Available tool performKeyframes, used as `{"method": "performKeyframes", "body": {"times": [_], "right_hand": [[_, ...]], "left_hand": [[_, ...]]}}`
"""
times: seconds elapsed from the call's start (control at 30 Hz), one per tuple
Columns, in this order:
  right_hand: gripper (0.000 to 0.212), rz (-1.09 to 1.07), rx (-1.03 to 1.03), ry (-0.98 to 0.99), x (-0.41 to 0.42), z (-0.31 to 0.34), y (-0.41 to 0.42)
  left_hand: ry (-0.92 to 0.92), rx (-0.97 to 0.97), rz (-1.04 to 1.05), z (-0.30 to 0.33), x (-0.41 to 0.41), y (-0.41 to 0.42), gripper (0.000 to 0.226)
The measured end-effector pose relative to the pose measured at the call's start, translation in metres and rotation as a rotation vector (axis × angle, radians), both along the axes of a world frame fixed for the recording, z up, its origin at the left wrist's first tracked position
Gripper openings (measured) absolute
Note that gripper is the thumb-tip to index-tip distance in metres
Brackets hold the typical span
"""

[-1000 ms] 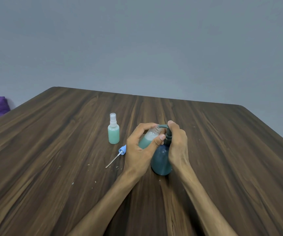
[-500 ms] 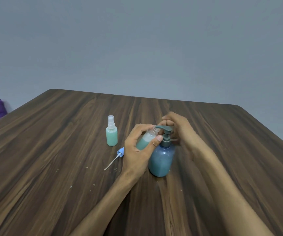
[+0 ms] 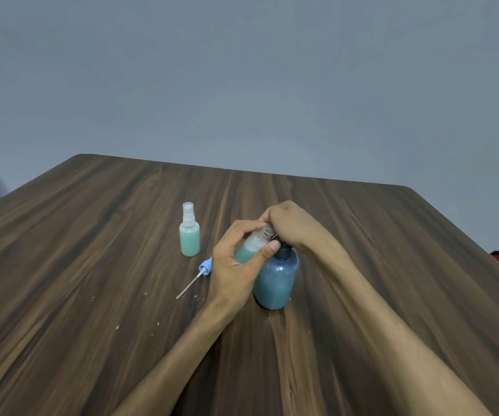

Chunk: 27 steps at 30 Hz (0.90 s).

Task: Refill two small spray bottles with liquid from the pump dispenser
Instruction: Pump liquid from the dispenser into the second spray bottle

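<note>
A: Left hand (image 3: 236, 265) gripping uncapped spray bottle (image 3: 254, 246), tilted against pump dispenser (image 3: 276, 277)?
B: Yes. Right hand (image 3: 287, 225) curling over pump head, hiding it; nozzle undiscernible. Capped bottle (image 3: 189, 232) standing left of hands.

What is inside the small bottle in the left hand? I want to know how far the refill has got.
The open bottle, tilted in the left hand, shows green liquid in its lower part and looks empty near the neck. The fingers cover its base.
</note>
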State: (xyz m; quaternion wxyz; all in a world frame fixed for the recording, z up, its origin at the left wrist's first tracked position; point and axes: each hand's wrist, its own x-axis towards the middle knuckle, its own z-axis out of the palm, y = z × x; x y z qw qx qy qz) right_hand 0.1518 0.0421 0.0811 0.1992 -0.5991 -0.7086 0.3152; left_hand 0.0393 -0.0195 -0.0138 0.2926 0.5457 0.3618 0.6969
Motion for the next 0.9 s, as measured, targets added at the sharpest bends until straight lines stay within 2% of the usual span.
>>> {"method": "performKeyframes", "body": {"times": [0.47,0.63,0.8,0.9], "right_hand": [[0.028,0.001,0.058,-0.050,-0.004,0.017,-0.003],[0.027,0.009,0.045,-0.090,-0.007,0.011,-0.005],[0.026,0.033,0.022,-0.036,-0.006,0.015,-0.002],[0.024,0.041,0.017,-0.076,-0.008,0.009,-0.003]], "left_hand": [[-0.084,-0.018,-0.005,-0.001,-0.002,0.001,0.031],[-0.167,-0.023,-0.062,-0.001,-0.002,0.003,0.034],[-0.165,-0.021,-0.062,-0.003,-0.003,0.006,0.036],[-0.147,-0.028,-0.063,-0.004,-0.005,0.007,0.037]]}}
